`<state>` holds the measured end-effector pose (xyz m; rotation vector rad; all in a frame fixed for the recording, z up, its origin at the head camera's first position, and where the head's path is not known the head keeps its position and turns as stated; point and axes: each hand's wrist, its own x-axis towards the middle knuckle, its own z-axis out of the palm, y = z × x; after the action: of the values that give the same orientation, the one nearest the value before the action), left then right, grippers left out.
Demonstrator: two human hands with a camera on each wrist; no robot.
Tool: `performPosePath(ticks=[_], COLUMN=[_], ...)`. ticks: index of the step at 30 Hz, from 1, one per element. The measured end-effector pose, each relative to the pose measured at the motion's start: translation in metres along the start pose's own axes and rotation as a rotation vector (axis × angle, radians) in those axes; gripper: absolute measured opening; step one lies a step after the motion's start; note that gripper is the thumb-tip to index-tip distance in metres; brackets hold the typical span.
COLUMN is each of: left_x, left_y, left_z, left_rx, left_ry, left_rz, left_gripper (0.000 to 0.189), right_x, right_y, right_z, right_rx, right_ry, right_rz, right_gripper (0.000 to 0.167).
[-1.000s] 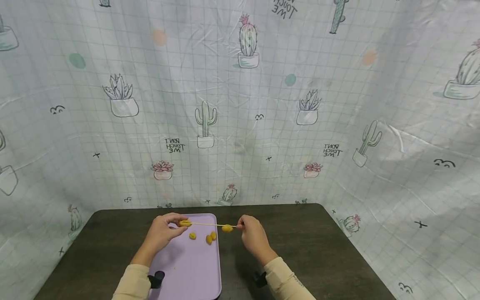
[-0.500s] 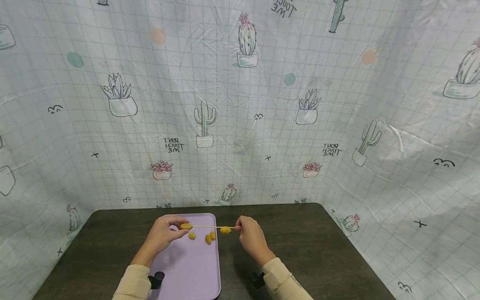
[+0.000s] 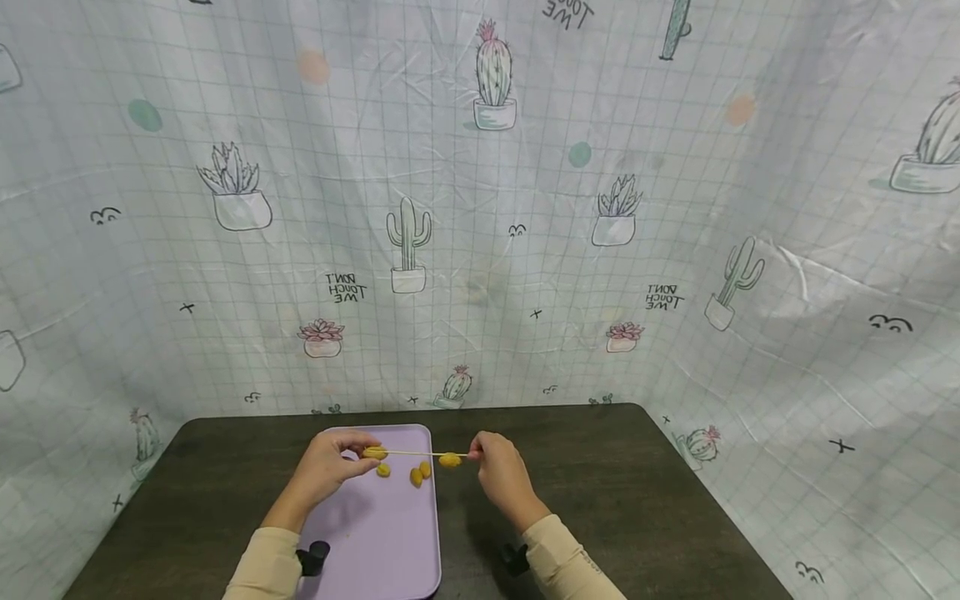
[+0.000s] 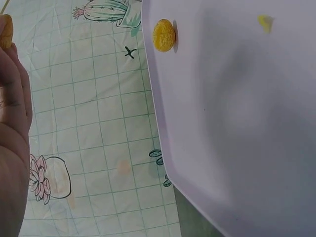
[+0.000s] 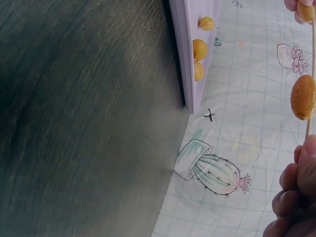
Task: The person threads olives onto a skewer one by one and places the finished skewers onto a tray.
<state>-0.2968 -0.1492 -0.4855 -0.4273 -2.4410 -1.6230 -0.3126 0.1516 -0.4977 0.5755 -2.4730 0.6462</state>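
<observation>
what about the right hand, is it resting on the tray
No, the right hand pinches the thin stick in the air, to the right of the tray.

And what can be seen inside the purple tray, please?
The purple tray holds three yellow pieces toward its far end, and a small yellow scrap. In the head view, the left hand covers part of the left side; what lies behind is hidden.
</observation>
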Motion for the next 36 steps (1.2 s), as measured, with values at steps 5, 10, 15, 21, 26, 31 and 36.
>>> performPosePath(ticks=[5,10,15,21,26,31,36], left_x=[-0.001,-0.004,-0.005,-0.004,-0.003,-0.003,-0.005], left_y=[0.000,-0.001,-0.001,0.003,0.007,0.004,0.005], left_z=[0.001,0.003,0.003,0.005,0.008,0.009,0.009], left_rx=[-0.069,-0.124,-0.133,-0.105,-0.109,-0.108,-0.091], left_ry=[0.033,0.073,0.079,0.059,0.048,0.034,0.043], left_rz=[-0.053,-0.081,-0.062,-0.097,-0.097,-0.116,-0.118], left_gripper=[0.027,0.027,0.024,0.022,0.021,0.018,0.018], right_x=[-0.001,-0.002,0.000,-0.001,0.001,0.000,0.000], right_y=[0.000,0.000,0.001,0.000,-0.004,-0.008,-0.012], right_z=[0.001,0.000,0.000,-0.002,-0.004,-0.003,-0.002], right_rx=[0.036,0.049,0.037,0.029,0.025,0.026,0.029], right_ry=[0.007,0.008,0.033,0.029,0.024,0.004,0.020], right_rz=[-0.006,-0.003,-0.021,-0.030,-0.024,-0.014,-0.036], right_gripper=[0.021,0.021,0.021,0.021,0.021,0.021,0.021])
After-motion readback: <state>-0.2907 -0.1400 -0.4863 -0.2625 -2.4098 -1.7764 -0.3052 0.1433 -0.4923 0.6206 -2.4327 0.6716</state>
